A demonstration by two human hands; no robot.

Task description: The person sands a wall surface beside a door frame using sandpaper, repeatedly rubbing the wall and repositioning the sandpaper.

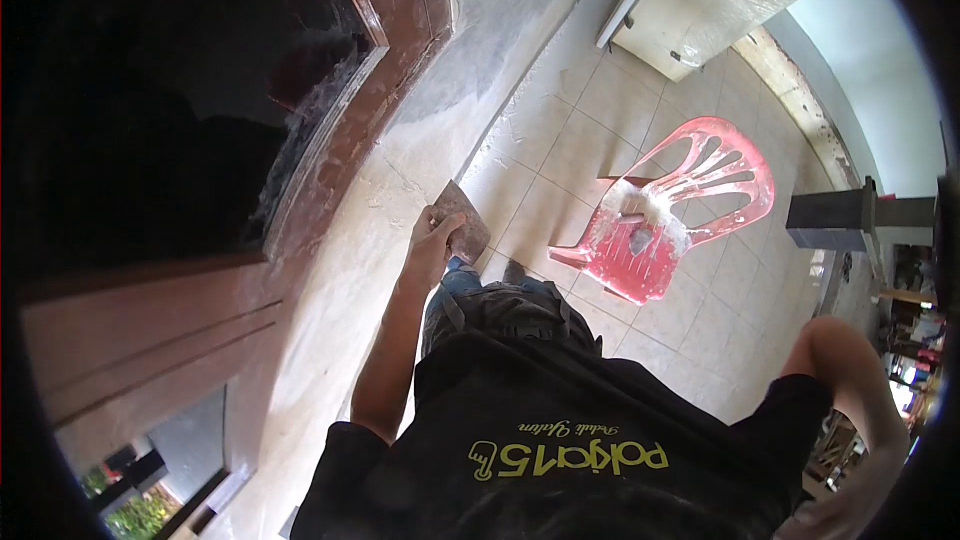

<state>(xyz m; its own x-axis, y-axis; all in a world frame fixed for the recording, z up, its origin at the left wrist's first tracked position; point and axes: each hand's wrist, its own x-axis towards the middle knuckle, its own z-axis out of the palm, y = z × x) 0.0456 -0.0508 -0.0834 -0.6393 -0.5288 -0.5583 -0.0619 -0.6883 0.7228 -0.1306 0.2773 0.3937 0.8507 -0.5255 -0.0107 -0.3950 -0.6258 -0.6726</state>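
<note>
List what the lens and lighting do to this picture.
Head view: wide-lens distortion bows the brown frame, corners fall to black; head view: the dark glass hides most detail; head view: near the lower edge, the right hand looks softer than the left hand.

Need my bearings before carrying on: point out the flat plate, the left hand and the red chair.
Flat plate [474, 237]: head view, on its broad face.
Left hand [430, 242]: head view, middle of the hand.
Red chair [624, 267]: head view, on a bare red part of the seat.
</note>
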